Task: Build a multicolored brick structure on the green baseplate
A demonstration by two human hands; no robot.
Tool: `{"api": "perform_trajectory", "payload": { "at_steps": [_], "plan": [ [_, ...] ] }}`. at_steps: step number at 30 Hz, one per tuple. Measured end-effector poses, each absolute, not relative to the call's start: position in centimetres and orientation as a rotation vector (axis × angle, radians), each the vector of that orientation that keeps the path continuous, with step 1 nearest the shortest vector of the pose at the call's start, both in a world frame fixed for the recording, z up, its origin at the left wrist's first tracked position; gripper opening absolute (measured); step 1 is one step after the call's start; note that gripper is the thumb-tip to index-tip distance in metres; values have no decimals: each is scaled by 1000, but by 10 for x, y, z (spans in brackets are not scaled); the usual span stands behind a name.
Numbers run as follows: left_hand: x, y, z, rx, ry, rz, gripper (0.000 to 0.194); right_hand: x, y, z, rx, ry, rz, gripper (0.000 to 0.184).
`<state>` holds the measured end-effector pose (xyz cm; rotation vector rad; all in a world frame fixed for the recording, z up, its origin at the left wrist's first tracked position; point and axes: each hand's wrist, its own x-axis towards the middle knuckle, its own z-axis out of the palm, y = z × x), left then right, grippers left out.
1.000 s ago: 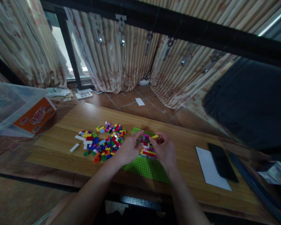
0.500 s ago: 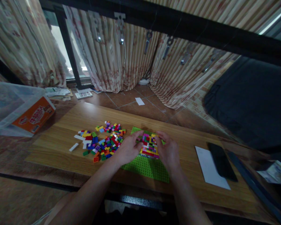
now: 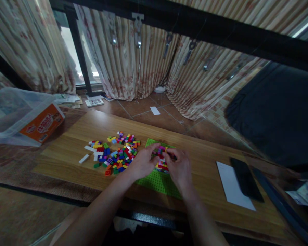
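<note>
A multicoloured build of toy building bricks point(image 3: 162, 166) stands on a green baseplate point(image 3: 159, 184) at the middle of the table. My left hand point(image 3: 145, 162) is against the build's left side, its fingers and thumb curled round that edge. Over the right part of the build is my right hand point(image 3: 179, 167), fingers bent and thumb drawn in near the top bricks. Whether a small brick sits between those fingertips is hidden. To the left of my left hand lies a loose pile of small coloured bricks point(image 3: 122, 153).
The wooden table point(image 3: 74, 147) also carries a white paper sheet point(image 3: 233, 188) and a black phone point(image 3: 246, 179) at right. Beyond its left end stands a clear plastic bin point(image 3: 12, 102) with an orange label. Curtains point(image 3: 154, 65) hang behind.
My right hand has moved left and further over the build, hiding more of its top. My left hand stays at the left edge. The view has shifted slightly.
</note>
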<state>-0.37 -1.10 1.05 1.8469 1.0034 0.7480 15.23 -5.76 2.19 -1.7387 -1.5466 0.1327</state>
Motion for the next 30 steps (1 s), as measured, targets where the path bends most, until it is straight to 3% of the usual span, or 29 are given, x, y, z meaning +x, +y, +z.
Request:
{"api": "perform_trajectory", "payload": {
  "at_steps": [12,30],
  "plan": [
    [-4,-13,20,1874,1011,722,55,166,-49,20,-1733,-1427,282,33],
    [-3,-16,26,1873,1032,713,55,169,-39,13,-1658,-1317,673,31]
  ]
}}
